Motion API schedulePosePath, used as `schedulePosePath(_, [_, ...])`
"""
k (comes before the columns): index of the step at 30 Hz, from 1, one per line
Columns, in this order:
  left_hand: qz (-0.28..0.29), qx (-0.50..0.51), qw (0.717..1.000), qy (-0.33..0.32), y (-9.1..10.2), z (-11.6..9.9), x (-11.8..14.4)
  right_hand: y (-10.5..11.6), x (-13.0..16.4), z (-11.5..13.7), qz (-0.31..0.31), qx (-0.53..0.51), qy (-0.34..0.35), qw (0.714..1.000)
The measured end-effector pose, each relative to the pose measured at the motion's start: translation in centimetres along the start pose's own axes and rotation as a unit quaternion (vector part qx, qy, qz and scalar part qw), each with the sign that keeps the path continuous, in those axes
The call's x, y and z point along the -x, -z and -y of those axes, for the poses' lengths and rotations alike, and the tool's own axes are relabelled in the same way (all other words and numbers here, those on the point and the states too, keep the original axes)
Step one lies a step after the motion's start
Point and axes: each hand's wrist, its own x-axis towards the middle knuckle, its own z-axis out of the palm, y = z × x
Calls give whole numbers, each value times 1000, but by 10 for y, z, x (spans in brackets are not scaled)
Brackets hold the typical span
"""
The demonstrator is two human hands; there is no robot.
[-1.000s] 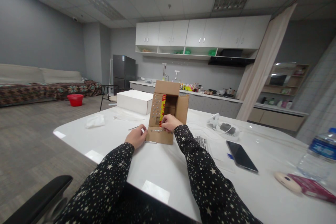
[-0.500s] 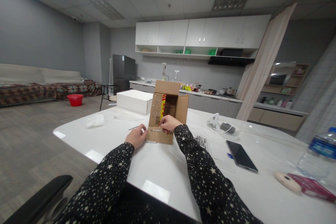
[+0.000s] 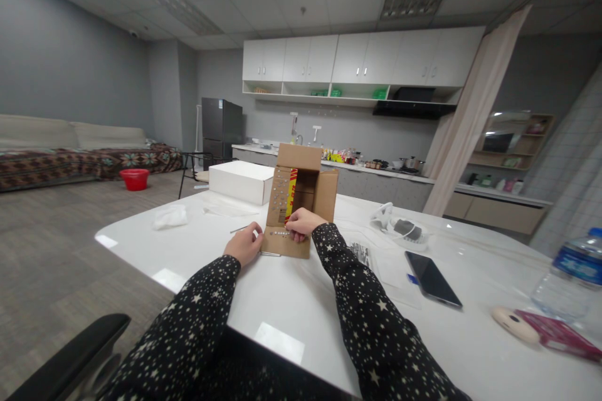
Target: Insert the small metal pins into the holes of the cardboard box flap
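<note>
One opened cardboard box point(image 3: 305, 187) stood on the white table point(image 3: 282, 288), its flaps spread. A stretch of glossy tabletop ran from the front of the box to the table's near edge. A white carton point(image 3: 239, 182) bounded the space just left of the box; a smartphone point(image 3: 433, 279) lay well to the right of the box. A thin rod point(image 3: 271, 255) lay along the box's front edge. The right hand point(image 3: 305, 223) was over the box's lower flap point(image 3: 288, 249), fingertips drawn together beside a row of small white dots point(image 3: 281, 234); whether they pinched anything could not be told. The left hand point(image 3: 244, 243), fingers curled, was at the box's left front edge; its grip could not be determined. The box's opening lay just beyond the right hand.
</note>
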Motion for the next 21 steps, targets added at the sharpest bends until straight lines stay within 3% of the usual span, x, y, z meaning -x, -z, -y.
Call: schedulePosePath(21, [-2, -8, 1000, -7, 0, 1, -1, -5, -5, -11, -2, 30, -21, 999])
